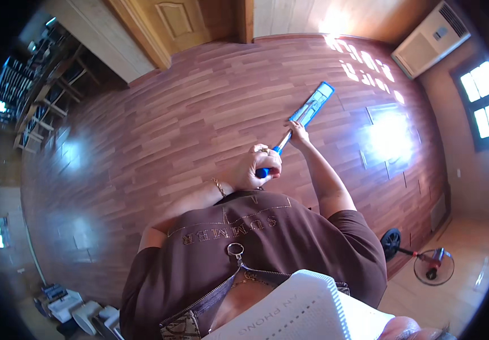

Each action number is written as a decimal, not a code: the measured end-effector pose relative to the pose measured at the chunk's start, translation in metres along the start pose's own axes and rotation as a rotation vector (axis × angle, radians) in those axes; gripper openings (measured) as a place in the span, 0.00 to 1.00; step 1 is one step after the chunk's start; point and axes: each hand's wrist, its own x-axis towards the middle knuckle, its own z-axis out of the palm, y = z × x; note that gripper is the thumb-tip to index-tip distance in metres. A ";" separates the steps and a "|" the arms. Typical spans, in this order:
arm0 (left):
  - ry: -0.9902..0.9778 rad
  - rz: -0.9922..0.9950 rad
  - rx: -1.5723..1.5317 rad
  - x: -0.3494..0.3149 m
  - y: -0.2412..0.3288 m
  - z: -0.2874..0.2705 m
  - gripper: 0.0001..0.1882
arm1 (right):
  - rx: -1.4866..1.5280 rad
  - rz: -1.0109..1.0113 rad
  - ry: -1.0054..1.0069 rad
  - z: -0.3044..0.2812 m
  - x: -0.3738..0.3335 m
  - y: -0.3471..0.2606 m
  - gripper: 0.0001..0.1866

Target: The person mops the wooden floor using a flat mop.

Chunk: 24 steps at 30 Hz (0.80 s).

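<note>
The mop head [312, 105] is just right of centre in the upper half of the frame, beyond both hands as seen from the wearer, with the brown plank floor [210, 107] behind it. Its long axis slants from lower left to upper right, close to one line with the pole [284, 140], so head and pole read almost as a single slanting bar. The right hand [299, 135] is the nearer one, its fingers closed about the low part of the pole at the near end of the head; whether they also touch the head's frame is too small to tell. The left hand [257, 164], near the middle of the frame, is a fist around the blue grip [263, 172], whose end pokes out below it. Any turn of the head would seem to hinge on that line between the fists, with the right as the closer pivot. I cannot tell whether the pad meets the floor.
</note>
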 end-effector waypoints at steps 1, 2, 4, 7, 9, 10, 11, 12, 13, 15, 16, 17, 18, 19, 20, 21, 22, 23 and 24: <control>0.081 -0.029 0.037 -0.004 0.003 0.004 0.09 | 0.027 -0.061 -0.021 0.004 0.005 -0.003 0.13; 0.161 -0.058 0.075 -0.008 0.006 0.006 0.09 | 0.048 -0.155 -0.067 0.007 0.015 -0.006 0.13; 0.242 -0.088 0.179 -0.013 0.013 0.004 0.09 | 0.071 -0.332 -0.013 0.018 0.032 -0.019 0.13; 0.399 -0.113 0.273 -0.024 0.025 -0.004 0.11 | 0.145 -0.464 -0.065 0.032 0.050 -0.058 0.15; 0.507 -0.129 0.291 -0.037 0.035 -0.007 0.12 | 0.114 -0.450 -0.203 0.044 0.059 -0.090 0.14; 0.525 -0.146 0.311 -0.044 0.042 -0.011 0.12 | 0.120 -0.477 -0.224 0.053 0.060 -0.107 0.14; 0.538 -0.158 0.331 -0.051 0.050 -0.016 0.12 | 0.126 -0.541 -0.216 0.064 0.062 -0.122 0.13; 0.566 -0.172 0.338 -0.059 0.056 -0.018 0.12 | 0.126 -0.549 -0.234 0.075 0.063 -0.138 0.12; 0.578 -0.180 0.368 -0.069 0.061 -0.022 0.12 | 0.128 -0.559 -0.255 0.087 0.062 -0.157 0.12; 0.616 -0.213 0.420 -0.083 0.080 -0.027 0.12 | 0.171 -0.595 -0.322 0.114 0.060 -0.186 0.11; 0.630 -0.222 0.437 -0.093 0.090 -0.030 0.12 | 0.161 -0.614 -0.383 0.123 0.056 -0.208 0.11; 0.625 -0.261 0.479 -0.103 0.100 -0.033 0.12 | 0.122 -0.684 -0.372 0.131 0.050 -0.227 0.12; 0.619 -0.299 0.520 -0.115 0.108 -0.036 0.12 | 0.114 -0.696 -0.408 0.139 0.043 -0.246 0.12; 0.626 -0.319 0.543 -0.127 0.113 -0.039 0.11 | 0.105 -0.709 -0.445 0.147 0.036 -0.266 0.12; 0.641 -0.327 0.560 -0.139 0.120 -0.040 0.11 | 0.161 -0.784 -0.455 0.154 0.029 -0.285 0.12; 0.662 -0.341 0.589 -0.150 0.127 -0.041 0.11 | 0.164 -0.820 -0.487 0.161 0.021 -0.305 0.12; 0.679 -0.355 0.617 -0.160 0.135 -0.043 0.11 | 0.167 -0.853 -0.518 0.171 0.013 -0.322 0.12; 0.714 -0.367 0.642 -0.174 0.142 -0.043 0.10 | 0.192 -0.846 -0.570 0.172 0.000 -0.345 0.12; 0.740 -0.380 0.671 -0.188 0.151 -0.044 0.10 | 0.208 -0.920 -0.544 0.172 -0.015 -0.363 0.11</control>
